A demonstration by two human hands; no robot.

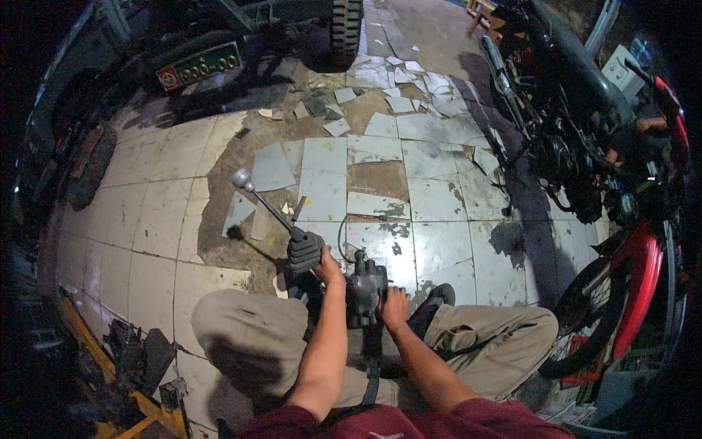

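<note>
A gear lever (pixel 272 207) with a round pale knob slants up to the left from a ribbed black rubber boot (pixel 303 251). My left hand (pixel 328 266) is closed against the right side of that boot, its fingers partly hidden behind it. Between my legs stands a dark, greasy metal housing (pixel 365 287) with stubby posts on top and a thin dark cable looping up from it. My right hand (pixel 395 306) grips its right side with curled fingers. My forearms and legs hide the lower part of the housing.
Cracked tiles (pixel 380 175) and loose tile shards (pixel 401 104) lie ahead on the floor. A vehicle with a licence plate (pixel 197 67) and a tire (pixel 346 33) stands at the far left. A red motorcycle (pixel 638 274) is at the right; a yellow metal frame (pixel 86 333) is at the lower left.
</note>
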